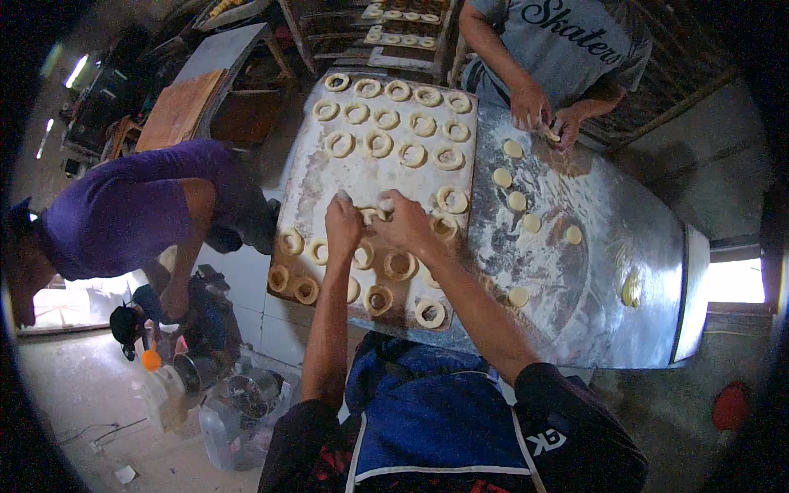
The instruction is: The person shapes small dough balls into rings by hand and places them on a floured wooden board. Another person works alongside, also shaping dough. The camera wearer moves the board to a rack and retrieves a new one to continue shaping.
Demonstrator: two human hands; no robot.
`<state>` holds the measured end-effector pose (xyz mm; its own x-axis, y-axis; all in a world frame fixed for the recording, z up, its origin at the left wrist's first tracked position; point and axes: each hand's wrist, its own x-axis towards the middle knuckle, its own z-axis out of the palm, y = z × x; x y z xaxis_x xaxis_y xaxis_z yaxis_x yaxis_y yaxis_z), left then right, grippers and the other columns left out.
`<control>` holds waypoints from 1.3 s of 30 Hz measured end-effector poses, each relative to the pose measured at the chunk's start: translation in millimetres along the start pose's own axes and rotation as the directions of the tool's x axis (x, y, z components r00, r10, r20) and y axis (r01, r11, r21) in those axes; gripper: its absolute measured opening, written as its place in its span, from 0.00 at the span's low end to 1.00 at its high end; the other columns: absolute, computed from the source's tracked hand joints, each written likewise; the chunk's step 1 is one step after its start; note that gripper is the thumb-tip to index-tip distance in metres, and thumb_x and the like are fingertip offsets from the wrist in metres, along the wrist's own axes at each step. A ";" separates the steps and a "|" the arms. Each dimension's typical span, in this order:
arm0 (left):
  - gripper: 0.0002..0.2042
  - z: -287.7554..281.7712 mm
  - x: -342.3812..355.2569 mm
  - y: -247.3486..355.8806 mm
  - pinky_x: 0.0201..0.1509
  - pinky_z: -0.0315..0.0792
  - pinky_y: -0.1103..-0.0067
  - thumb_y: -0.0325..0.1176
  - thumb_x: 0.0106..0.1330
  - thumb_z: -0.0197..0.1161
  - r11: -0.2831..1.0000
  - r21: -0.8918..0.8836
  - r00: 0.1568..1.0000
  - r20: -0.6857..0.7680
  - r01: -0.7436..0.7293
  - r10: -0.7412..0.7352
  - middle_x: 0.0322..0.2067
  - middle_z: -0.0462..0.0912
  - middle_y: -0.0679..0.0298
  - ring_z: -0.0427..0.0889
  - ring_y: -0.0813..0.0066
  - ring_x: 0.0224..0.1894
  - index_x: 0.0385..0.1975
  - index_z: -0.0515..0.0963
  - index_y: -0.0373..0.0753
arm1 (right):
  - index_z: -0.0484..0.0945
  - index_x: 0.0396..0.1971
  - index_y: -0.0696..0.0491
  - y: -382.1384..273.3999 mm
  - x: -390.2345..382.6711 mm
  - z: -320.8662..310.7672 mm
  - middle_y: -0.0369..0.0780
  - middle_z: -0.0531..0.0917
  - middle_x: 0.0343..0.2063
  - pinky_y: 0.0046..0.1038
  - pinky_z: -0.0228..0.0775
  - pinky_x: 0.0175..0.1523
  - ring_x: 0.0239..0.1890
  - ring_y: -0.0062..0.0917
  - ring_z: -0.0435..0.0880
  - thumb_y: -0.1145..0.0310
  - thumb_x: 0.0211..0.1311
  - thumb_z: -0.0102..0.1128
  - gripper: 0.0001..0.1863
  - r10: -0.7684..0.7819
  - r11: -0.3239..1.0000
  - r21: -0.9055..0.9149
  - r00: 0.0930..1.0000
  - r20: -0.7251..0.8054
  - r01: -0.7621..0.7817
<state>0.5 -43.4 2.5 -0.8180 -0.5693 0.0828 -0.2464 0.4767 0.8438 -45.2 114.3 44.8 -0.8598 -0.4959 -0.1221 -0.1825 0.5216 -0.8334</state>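
Over the middle of a flour-dusted board (320, 177), my left hand (343, 222) and my right hand (404, 220) are close together. The fingers of both pinch a pale dough ring (371, 214) stretched between them, slightly above the board; fingers partly cover it. Rows of dough rings (449, 167) lie on the far part of the board. More rings (378, 309) lie on the near part, some shaded by my arms. Right of the board, several flat round dough pieces (532, 223) rest on a floury metal table (649, 246).
Across the table, a person in a grey shirt (559, 49) works a small dough piece (552, 133) with both hands. A person in purple (131, 209) bends down at my left, near plastic jugs (220, 435). A rack with trays (403, 62) stands behind the board.
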 end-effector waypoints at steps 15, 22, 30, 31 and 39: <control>0.17 35.0 -23.9 20.8 0.47 0.70 0.65 0.30 0.57 0.65 0.959 0.098 0.962 -0.038 -0.265 0.269 0.39 0.78 0.53 0.77 0.55 0.42 0.46 0.75 0.35 | 0.80 0.45 0.52 157.8 -240.0 -154.8 0.42 0.80 0.29 0.32 0.73 0.36 0.30 0.29 0.80 0.69 0.53 0.68 0.17 0.178 0.886 -0.297 0.854 -0.489 -0.355; 0.11 133.1 -172.6 120.6 0.48 0.74 0.70 0.32 0.63 0.62 0.949 -0.213 0.815 0.490 -0.231 0.308 0.38 0.83 0.56 0.82 0.60 0.41 0.43 0.79 0.34 | 0.81 0.32 0.53 163.3 -236.2 -149.5 0.44 0.82 0.28 0.37 0.73 0.37 0.30 0.36 0.82 0.58 0.46 0.75 0.18 0.411 0.880 -0.094 0.844 -0.343 -0.467; 0.12 166.4 -245.7 149.8 0.47 0.76 0.75 0.33 0.68 0.60 0.889 -0.407 0.754 0.647 0.210 0.118 0.41 0.84 0.57 0.81 0.74 0.43 0.45 0.80 0.32 | 0.74 0.44 0.56 162.3 -254.3 -166.8 0.41 0.84 0.32 0.30 0.77 0.41 0.35 0.27 0.85 0.72 0.46 0.73 0.23 0.230 0.960 0.250 0.873 -0.430 -0.129; 0.12 168.4 -250.0 152.6 0.47 0.76 0.75 0.34 0.69 0.60 0.901 -0.399 0.774 0.620 0.169 0.129 0.41 0.84 0.58 0.81 0.74 0.43 0.45 0.80 0.32 | 0.69 0.51 0.55 160.9 -255.1 -168.3 0.43 0.84 0.33 0.31 0.76 0.42 0.36 0.29 0.85 0.73 0.44 0.73 0.31 0.235 0.956 0.258 0.889 -0.393 -0.138; 0.13 169.3 -268.7 166.8 0.42 0.77 0.77 0.31 0.72 0.56 0.403 -0.703 0.751 0.658 0.586 0.055 0.39 0.81 0.60 0.80 0.76 0.39 0.53 0.70 0.37 | 0.65 0.60 0.55 144.5 -258.3 -201.4 0.40 0.82 0.30 0.29 0.74 0.41 0.32 0.28 0.83 0.79 0.44 0.55 0.35 0.103 0.892 0.440 0.994 0.027 -0.104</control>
<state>91.2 302.5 31.3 -0.9699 0.0397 -0.2404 -0.2138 -0.6120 0.7614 54.4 457.6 64.5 -0.8607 -0.4585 -0.2215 0.1365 0.2113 -0.9678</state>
